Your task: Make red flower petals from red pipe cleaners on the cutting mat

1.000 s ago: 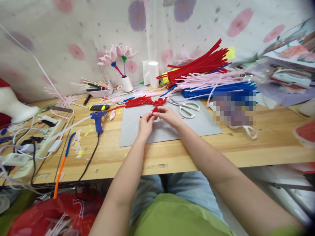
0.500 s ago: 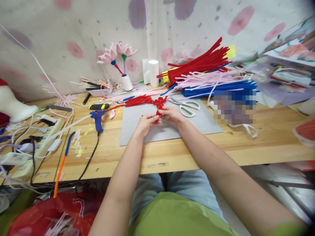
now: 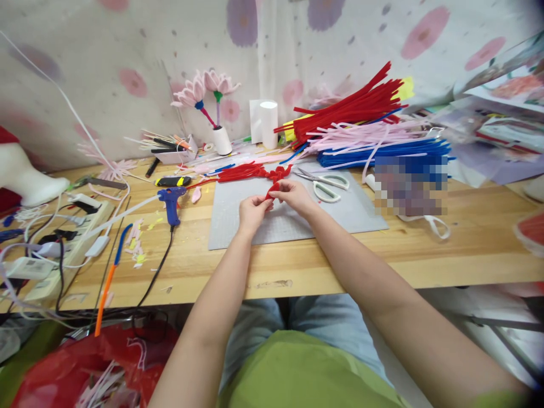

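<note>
My left hand [image 3: 251, 212] and my right hand [image 3: 293, 195] meet over a grey cutting mat [image 3: 340, 212] on the wooden table [image 3: 425, 255]. Both pinch a short bent red pipe cleaner [image 3: 272, 190] between their fingertips. Just behind my hands lies a heap of bent red pipe cleaner pieces [image 3: 250, 171]. White-handled scissors [image 3: 325, 184] lie on the mat to the right of my right hand.
Bundles of red [image 3: 348, 110], pink and blue pipe cleaners [image 3: 382, 152] are stacked at the back right. A blue glue gun [image 3: 170, 202], a yellow-black cutter [image 3: 172, 181] and a power strip [image 3: 55, 249] with cables lie left. Pink pipe-cleaner flowers [image 3: 204, 90] stand at the back.
My hands have kept working the red piece over the mat; the left hand came back up beside the right, and the piece now sticks up between the fingertips.
</note>
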`<state>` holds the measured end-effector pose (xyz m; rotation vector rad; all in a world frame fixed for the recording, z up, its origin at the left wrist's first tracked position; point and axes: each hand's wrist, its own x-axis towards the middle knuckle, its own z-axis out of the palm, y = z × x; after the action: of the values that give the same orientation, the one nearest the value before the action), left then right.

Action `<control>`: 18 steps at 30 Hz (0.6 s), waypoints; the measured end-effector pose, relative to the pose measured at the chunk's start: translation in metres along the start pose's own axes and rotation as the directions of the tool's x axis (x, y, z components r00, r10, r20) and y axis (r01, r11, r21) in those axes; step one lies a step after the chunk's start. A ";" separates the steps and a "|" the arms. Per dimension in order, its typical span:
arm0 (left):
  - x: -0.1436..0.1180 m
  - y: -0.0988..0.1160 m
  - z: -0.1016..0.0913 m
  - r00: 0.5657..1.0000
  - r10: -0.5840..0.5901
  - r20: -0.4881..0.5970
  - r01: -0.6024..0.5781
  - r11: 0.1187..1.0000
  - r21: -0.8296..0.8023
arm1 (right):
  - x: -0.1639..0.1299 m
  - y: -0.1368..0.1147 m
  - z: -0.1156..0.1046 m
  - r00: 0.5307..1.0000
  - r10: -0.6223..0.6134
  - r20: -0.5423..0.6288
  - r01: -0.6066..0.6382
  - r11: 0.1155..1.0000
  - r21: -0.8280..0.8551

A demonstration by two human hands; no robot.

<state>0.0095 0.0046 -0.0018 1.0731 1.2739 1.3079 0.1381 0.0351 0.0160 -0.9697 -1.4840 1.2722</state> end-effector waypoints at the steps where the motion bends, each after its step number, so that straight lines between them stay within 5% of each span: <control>1: -0.001 0.002 0.000 0.999 -0.035 0.030 0.036 0.999 -0.028 | -0.001 0.001 0.000 0.999 0.021 0.026 -0.022 0.999 0.026; 7: -0.007 0.012 -0.002 0.954 -0.190 0.232 0.205 0.978 -0.045 | -0.004 0.003 0.002 0.998 0.019 0.067 -0.024 0.997 0.069; 13: -0.008 0.014 -0.005 0.964 -0.176 0.197 0.224 0.940 -0.257 | -0.005 0.010 0.004 0.970 0.142 0.195 -0.173 0.972 0.156; 18: -0.008 0.020 -0.009 0.939 -0.247 0.239 0.324 0.870 -0.372 | -0.008 0.007 0.006 0.951 0.105 0.290 -0.126 0.990 0.056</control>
<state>0.0000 -0.0038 0.0180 0.6602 0.9245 1.1483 0.1347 0.0270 0.0082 -0.8598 -1.6040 1.5966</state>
